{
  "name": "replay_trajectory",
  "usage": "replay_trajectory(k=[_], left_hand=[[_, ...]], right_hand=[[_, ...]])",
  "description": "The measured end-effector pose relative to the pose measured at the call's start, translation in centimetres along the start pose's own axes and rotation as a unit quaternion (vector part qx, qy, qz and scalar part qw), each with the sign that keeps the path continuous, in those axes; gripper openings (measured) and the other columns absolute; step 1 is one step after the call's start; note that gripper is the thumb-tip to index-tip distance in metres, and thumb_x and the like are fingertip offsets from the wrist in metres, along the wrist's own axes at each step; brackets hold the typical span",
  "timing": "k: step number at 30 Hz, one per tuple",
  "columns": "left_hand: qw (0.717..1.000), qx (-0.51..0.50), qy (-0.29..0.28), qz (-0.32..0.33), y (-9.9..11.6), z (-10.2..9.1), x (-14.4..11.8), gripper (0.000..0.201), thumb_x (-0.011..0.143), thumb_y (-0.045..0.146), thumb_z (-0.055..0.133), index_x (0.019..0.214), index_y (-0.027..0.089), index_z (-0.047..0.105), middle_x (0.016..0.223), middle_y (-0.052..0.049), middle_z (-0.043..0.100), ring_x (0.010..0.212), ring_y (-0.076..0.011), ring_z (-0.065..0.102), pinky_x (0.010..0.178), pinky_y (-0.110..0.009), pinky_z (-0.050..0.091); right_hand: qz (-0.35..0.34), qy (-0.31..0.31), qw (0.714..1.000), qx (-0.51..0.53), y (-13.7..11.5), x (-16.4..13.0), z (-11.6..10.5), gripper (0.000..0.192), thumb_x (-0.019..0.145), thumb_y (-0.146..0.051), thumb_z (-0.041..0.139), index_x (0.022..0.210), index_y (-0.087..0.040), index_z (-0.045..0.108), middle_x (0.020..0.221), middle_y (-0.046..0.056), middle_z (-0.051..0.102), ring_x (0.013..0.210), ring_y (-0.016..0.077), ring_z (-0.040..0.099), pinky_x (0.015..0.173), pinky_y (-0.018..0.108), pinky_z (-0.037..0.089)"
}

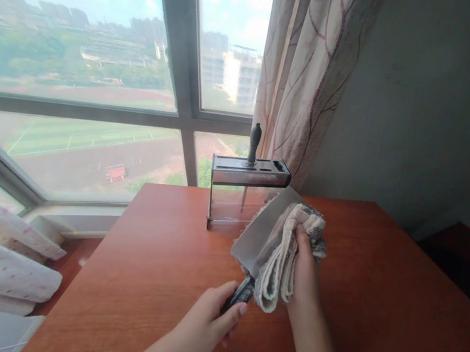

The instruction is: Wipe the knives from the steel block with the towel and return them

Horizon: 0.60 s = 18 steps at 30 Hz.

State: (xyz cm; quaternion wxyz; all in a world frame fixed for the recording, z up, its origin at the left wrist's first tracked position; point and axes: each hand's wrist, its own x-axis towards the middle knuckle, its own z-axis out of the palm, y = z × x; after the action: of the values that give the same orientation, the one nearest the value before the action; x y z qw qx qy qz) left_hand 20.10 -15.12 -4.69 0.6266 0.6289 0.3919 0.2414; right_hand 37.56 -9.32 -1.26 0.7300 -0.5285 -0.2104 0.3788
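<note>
Forearms [312, 341] converge, left hand [213, 313] gripping cleaver [255, 237], right hand [305, 264] cloth [277, 268].

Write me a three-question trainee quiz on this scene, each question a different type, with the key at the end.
1. Which hand grips the cleaver by its black handle?
2. True or false: the right hand holds a folded cloth against the cleaver.
3. Fill in: on the table, the slotted holder has a dark handle standing ____ above its top.

Key: 1. the left hand; 2. true; 3. upright.
</note>
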Motion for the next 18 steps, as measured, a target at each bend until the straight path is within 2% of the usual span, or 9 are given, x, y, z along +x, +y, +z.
replay_trajectory(k=[3,6,8,11,15,18], left_hand=[[1.000,0.001,0.020,0.013,0.1,0.3,0.4,0.032,0.093,0.049,0.046,0.085,0.018,0.048,0.063,0.005,0.046,0.049,-0.0086,0.045,0.045,-0.019,0.038],[0.999,-0.027,0.027,0.003,0.3,0.5,0.5,0.034,0.091,0.051,0.049,0.082,0.017,0.049,0.064,0.005,0.046,0.049,-0.0085,0.045,0.044,-0.019,0.038],[0.999,-0.040,0.023,-0.007,0.3,0.7,0.4,0.035,0.090,0.052,0.050,0.081,0.018,0.048,0.063,0.005,0.045,0.049,-0.0088,0.045,0.044,-0.019,0.039],[0.999,-0.040,0.009,-0.017,0.1,1.1,0.1,0.034,0.090,0.052,0.048,0.084,0.018,0.048,0.064,0.005,0.045,0.051,-0.0098,0.045,0.044,-0.019,0.040],[0.999,-0.001,-0.015,-0.030,-0.1,1.2,-0.5,0.030,0.092,0.048,0.045,0.082,0.020,0.043,0.063,0.004,0.049,0.049,-0.0097,0.047,0.043,-0.019,0.036],[0.999,0.033,-0.022,-0.028,-0.1,0.7,-1.1,0.027,0.094,0.044,0.044,0.080,0.021,0.039,0.061,0.004,0.050,0.047,-0.0095,0.048,0.044,-0.019,0.034]], right_hand=[[0.111,-0.038,0.992,0.049,1.1,-1.4,0.0,0.056,0.071,-0.051,0.071,0.115,-0.017,0.064,0.092,0.006,0.075,0.078,0.0250,0.072,0.070,0.036,0.058],[0.142,-0.064,0.986,0.057,1.4,-2.6,-0.2,0.055,0.066,-0.047,0.077,0.110,-0.017,0.064,0.085,0.005,0.075,0.077,0.0268,0.072,0.068,0.036,0.059],[0.118,-0.060,0.990,0.042,1.3,-2.9,-0.4,0.053,0.066,-0.046,0.078,0.108,-0.017,0.064,0.083,0.005,0.075,0.082,0.0279,0.072,0.070,0.037,0.059],[0.064,-0.040,0.997,0.007,0.8,-2.2,-0.6,0.053,0.067,-0.045,0.078,0.110,-0.016,0.065,0.092,0.006,0.075,0.095,0.0291,0.070,0.080,0.039,0.058],[0.015,-0.002,1.000,-0.011,0.4,0.7,-1.0,0.054,0.070,-0.045,0.075,0.115,-0.016,0.065,0.112,0.010,0.072,0.105,0.0283,0.067,0.085,0.040,0.057],[-0.055,0.049,0.997,-0.019,0.4,2.9,-1.1,0.053,0.071,-0.045,0.074,0.115,-0.017,0.065,0.118,0.009,0.069,0.107,0.0282,0.066,0.089,0.042,0.055]])
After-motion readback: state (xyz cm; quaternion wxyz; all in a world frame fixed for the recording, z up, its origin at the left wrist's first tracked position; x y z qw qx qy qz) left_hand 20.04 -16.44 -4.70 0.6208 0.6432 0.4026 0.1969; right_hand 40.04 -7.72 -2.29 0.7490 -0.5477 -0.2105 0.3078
